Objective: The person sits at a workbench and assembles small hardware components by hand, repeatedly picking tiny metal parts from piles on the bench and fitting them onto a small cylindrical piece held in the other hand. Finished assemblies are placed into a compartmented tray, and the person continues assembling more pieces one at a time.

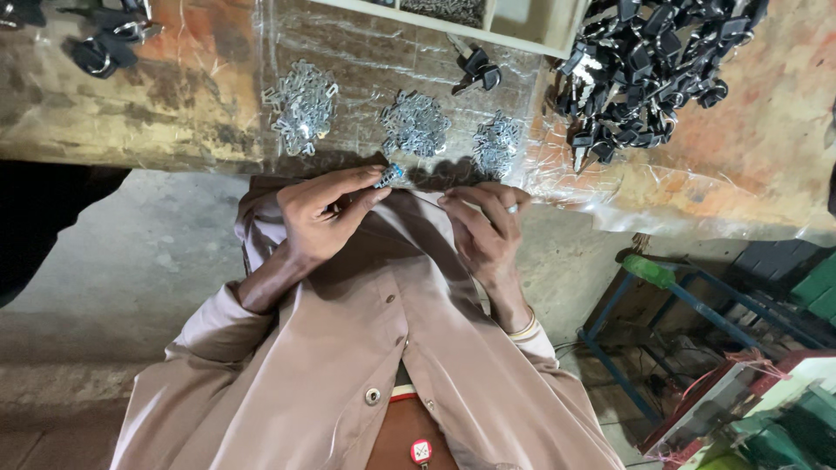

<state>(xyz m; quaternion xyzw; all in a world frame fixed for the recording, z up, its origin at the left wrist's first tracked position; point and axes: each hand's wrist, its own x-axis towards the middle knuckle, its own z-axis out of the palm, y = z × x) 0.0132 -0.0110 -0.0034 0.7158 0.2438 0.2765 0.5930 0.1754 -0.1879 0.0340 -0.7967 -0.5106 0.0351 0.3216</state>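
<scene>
Left hand (318, 218): my fingers pinch a small metal piece (388, 177) at their tips, just above the tabletop (174, 104) edge | Right hand (483, 226): my fingers closed on a thin metal pin (511, 208), near the piece | Beyond: three heaps of metal clips (415, 123); pile of black parts (644, 61) farther right.

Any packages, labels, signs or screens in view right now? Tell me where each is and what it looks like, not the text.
Small tag: bottom centre, low on the person's front below the open shirt; rounded square, red with a white centre.
Clear plastic sheet: covers the bench top under the piles of metal parts; see-through, crinkled, shiny.
No boxes, signs or screens that I can make out; the green and red things at lower right are too blurred to tell.
</scene>
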